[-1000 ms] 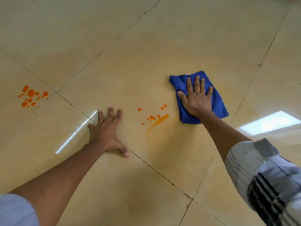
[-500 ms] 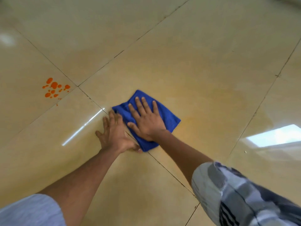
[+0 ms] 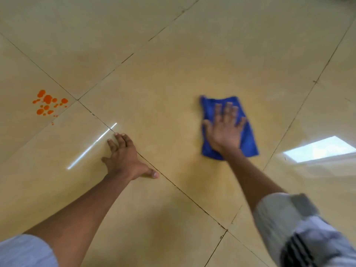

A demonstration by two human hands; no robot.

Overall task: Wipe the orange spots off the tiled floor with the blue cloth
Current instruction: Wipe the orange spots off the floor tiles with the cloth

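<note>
On the tiled floor [image 3: 173, 54], toward three o'clock from the middle of what I can see, the blue cloth [image 3: 248, 139] lies flat under the person's right hand [image 3: 224, 130]. Its fingers [image 3: 228, 110] are straight and spread, palm down, pressing the cloth to the tile and not curled round it (the hand and cloth are smeared with motion blur, so it is mid-stroke). The left hand [image 3: 125, 157] is planted on the floor near centre, fingers straight and thumb splayed out across a grout line, bearing weight and holding nothing.

Around the cloth the tile looks free of orange, apart from perhaps a faint yellowish haze I can't be sure of. One cluster of orange spots [image 3: 48, 103] sits well apart at nine o'clock, on the neighbouring tile beyond the grout crossing, with a few tiny flecks trailing toward the person.

So the step in hand looks like finishing a wiping pass on the central tile. Next, I'd judge, the cloth has to travel all the way left past the bracing hand, which probably means shifting that hand or the body first, then pressing firmly over the cluster.
</note>
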